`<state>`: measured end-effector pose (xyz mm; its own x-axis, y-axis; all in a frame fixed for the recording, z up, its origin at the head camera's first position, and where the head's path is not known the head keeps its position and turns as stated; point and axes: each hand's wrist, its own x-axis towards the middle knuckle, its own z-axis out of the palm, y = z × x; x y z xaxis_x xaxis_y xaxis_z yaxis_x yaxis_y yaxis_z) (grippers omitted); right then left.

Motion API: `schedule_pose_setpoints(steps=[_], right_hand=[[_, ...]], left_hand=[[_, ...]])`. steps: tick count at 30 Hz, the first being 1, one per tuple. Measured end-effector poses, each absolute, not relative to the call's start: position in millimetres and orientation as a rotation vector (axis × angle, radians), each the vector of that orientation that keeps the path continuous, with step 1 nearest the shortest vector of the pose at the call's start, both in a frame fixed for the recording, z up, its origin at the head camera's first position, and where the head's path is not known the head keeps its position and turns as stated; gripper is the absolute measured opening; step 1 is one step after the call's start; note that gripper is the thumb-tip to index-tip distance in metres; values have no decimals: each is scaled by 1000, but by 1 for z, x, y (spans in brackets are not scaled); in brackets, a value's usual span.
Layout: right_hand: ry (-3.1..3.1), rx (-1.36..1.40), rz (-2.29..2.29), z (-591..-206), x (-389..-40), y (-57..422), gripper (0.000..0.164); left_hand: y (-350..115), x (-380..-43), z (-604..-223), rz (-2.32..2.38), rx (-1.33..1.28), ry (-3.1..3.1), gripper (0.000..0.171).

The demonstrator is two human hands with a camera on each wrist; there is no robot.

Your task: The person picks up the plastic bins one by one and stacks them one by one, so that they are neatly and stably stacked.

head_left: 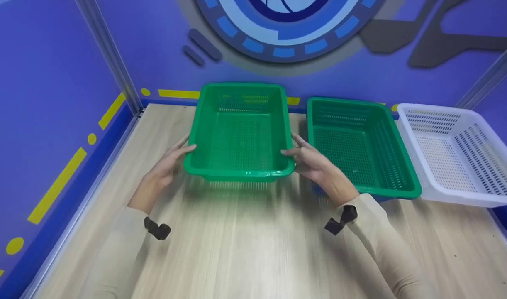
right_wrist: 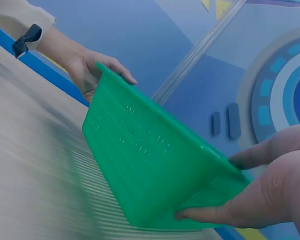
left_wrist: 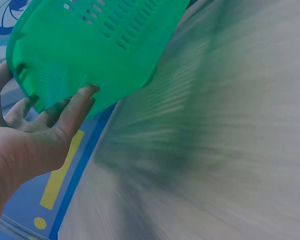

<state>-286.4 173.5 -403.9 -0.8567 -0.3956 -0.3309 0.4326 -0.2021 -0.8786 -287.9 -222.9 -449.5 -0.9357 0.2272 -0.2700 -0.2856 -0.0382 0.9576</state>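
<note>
Between my two hands a green plastic basket (head_left: pixel 241 171) is held a little above the wooden table, its shadow falling below it. My left hand (head_left: pixel 165 166) grips its left side, thumb over the rim and fingers against the outer wall. On the opposite side my right hand (head_left: pixel 313 162) grips the rim in the same way. The left wrist view shows the left fingers (left_wrist: pixel 76 111) spread on the basket's side wall. In the right wrist view the basket (right_wrist: pixel 140 155) hangs tilted, with both hands on it. Nothing is seen inside the basket.
A second green basket (head_left: pixel 403 193) stands close to the right of my right hand. Beside it, farther right, is a white basket (head_left: pixel 457 196). The table (head_left: pixel 245 245) meets a blue printed wall (head_left: pixel 154 50) at the back and another at the left.
</note>
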Motion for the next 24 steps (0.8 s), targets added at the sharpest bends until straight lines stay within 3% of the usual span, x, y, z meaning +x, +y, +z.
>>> schedule_pose_setpoints(steps=[8,16,24], right_hand=[[1525,-77,-2136,-388,-287,190,91],[1539,-75,-2140,-371,-287,214,88],[1600,-70,-2136,-358,-285,233,81]], left_hand=[[-209,-283,-429,2137,20,1829,77],[-194,-278,-411,2206,267,1752,67],[-177,-274,-396,2227,401,1682,73]])
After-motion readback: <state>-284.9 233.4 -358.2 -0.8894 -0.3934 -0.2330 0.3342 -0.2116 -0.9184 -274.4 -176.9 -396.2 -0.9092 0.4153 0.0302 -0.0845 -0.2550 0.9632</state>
